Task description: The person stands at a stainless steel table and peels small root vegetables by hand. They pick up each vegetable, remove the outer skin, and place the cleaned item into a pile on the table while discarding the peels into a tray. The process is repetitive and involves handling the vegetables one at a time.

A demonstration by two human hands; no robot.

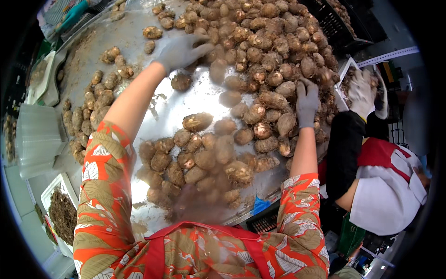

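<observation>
A metal table point(163, 94) bears a large heap of brown, hairy taro corms point(271, 62). My left hand point(183, 50), in a grey glove, reaches over the table at the heap's left edge, thumb and fingers apart, with no corm seen in it. Just below it lies a single round corm point(181, 82). On the heap's right side rests my right hand point(307, 101), also gloved in grey, its fingertips among the corms; whether it grips one is hidden. Nearer my body lies a smaller group of corms point(195, 157), partly blurred. Another group point(104, 97) lies to the left.
A co-worker's gloved hands point(362, 90) are over a white crate point(343, 75) at right. Black crates point(343, 31) stand beyond the heap. At left are a stack of translucent containers point(38, 139) and a white box of brown fibrous debris point(62, 212). Blue plastic point(259, 205) lies at the near edge.
</observation>
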